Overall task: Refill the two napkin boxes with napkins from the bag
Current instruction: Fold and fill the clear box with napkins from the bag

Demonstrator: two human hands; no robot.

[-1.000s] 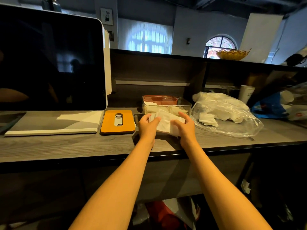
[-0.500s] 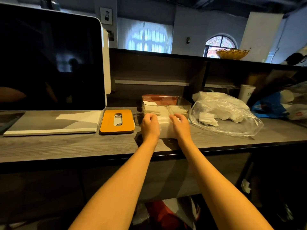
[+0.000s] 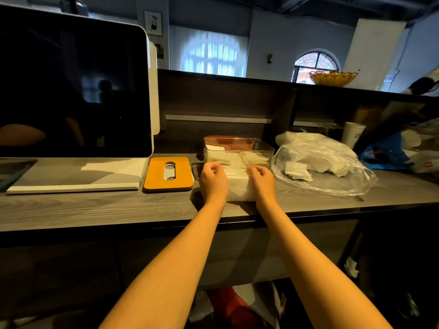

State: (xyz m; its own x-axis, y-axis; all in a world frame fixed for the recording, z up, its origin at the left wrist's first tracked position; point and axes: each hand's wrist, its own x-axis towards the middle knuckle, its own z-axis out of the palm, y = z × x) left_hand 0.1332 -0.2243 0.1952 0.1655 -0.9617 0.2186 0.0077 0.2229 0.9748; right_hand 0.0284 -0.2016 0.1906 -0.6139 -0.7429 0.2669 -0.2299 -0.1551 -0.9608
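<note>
A stack of white napkins (image 3: 238,186) sits in a near clear napkin box (image 3: 195,170), mostly hidden by my hands. My left hand (image 3: 212,180) grips the stack's left side and my right hand (image 3: 261,182) grips its right side, fingers curled over the top edge. Just behind stands a second clear napkin box (image 3: 237,144) with a few napkins in it and a reddish part at its back. An orange lid with a slot (image 3: 169,174) lies flat to the left. The clear plastic bag (image 3: 320,167) with loose napkins lies to the right.
A large dark monitor (image 3: 71,86) on a white base fills the left of the counter. A white paper cup (image 3: 354,134) and a blue bag (image 3: 389,150) stand at the back right. A yellow basket (image 3: 332,78) rests on the upper ledge.
Both hands have lowered the napkin stack from above the counter down into the near box and moved closer in over its top.
</note>
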